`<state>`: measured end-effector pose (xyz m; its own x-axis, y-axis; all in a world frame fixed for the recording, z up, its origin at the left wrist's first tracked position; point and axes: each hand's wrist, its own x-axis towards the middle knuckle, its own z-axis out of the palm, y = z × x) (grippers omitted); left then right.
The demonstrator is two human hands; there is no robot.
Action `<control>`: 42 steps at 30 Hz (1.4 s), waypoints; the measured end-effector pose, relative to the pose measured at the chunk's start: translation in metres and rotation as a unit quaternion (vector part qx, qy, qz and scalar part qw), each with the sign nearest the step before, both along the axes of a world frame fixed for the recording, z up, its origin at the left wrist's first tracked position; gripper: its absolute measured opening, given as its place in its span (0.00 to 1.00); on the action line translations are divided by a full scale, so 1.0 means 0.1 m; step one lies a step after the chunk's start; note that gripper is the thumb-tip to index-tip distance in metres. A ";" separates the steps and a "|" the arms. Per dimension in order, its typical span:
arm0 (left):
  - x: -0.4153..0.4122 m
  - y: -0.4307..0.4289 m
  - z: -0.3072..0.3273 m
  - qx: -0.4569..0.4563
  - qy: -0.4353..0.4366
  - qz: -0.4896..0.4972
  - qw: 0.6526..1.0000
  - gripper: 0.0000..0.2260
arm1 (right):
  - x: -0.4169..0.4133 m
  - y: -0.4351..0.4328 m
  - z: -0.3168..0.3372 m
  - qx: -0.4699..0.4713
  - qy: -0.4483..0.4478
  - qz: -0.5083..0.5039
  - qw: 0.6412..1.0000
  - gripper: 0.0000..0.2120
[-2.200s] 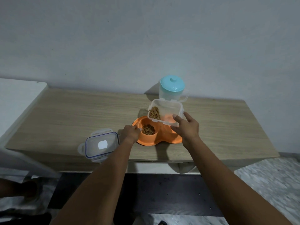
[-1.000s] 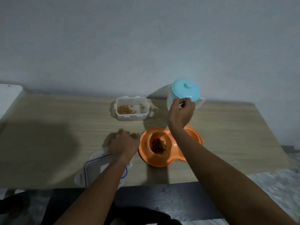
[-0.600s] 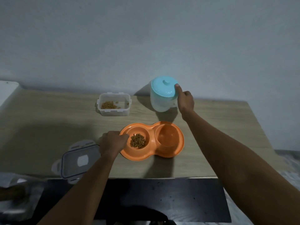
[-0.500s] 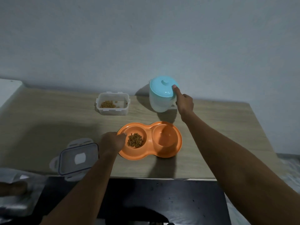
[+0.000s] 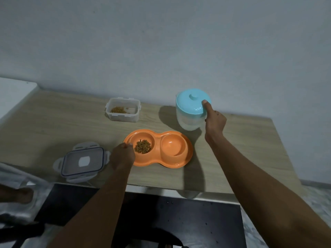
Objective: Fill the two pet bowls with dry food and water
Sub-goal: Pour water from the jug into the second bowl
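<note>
An orange double pet bowl [image 5: 187,159] lies in the middle of the wooden table [image 5: 53,126]. Its left cup holds brown dry food [image 5: 142,146]; its right cup looks bare. My left hand [image 5: 121,157] grips the bowl's left rim. A clear jug with a light blue lid [image 5: 190,104] stands behind the bowl at the right. My right hand [image 5: 214,120] is closed around the jug's right side, thumb pressed on the lid's edge. A clear food container [image 5: 122,111] with a little dry food sits at the back, left of the jug.
The container's lid [image 5: 83,161] lies flat near the table's front edge, left of my left hand. A white surface [image 5: 14,93] adjoins the table at the far left. A grey wall rises close behind the table. Dark floor lies below the front edge.
The food container left my right hand and now stands at the back of the table. My right hand went over to the jug and closed on its side. My left hand stayed on the bowl's rim.
</note>
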<state>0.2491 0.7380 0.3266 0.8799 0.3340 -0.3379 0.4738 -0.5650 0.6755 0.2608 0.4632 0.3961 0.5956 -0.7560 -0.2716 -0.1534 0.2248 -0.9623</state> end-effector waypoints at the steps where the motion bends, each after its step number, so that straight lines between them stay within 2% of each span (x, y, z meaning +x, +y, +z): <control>1: 0.00 -0.01 0.01 -0.004 0.005 0.003 1.000 0.18 | -0.09 -0.01 0.03 -0.008 -0.004 -0.005 1.000 0.25; 6: 0.02 -0.08 0.07 -0.043 0.014 0.036 0.998 0.17 | -0.57 -0.04 0.14 -0.038 0.005 -0.026 0.999 0.29; 10: 0.02 -0.05 0.06 -0.073 0.027 0.072 0.994 0.18 | -0.90 0.03 0.18 -0.080 0.041 -0.007 0.996 0.30; 16: 0.07 0.00 0.04 -0.071 0.036 0.064 0.995 0.21 | -1.21 0.11 0.21 -0.164 0.118 0.034 0.979 0.29; 23: 0.09 0.03 0.02 -0.067 0.034 0.048 0.996 0.20 | -1.22 0.20 0.31 -0.248 0.181 0.074 0.949 0.38; 28: 0.12 0.05 0.03 -0.078 0.039 0.040 0.995 0.18 | -1.11 0.27 0.39 -0.291 0.206 0.086 0.930 0.37; 34: 0.12 0.08 0.02 -0.072 0.031 0.020 0.997 0.18 | -1.04 0.35 0.47 -0.334 0.219 0.106 0.910 0.43; 42: 0.10 0.07 0.01 -0.056 0.028 0.016 0.998 0.18 | -1.06 0.39 0.53 -0.360 0.229 0.111 0.898 0.42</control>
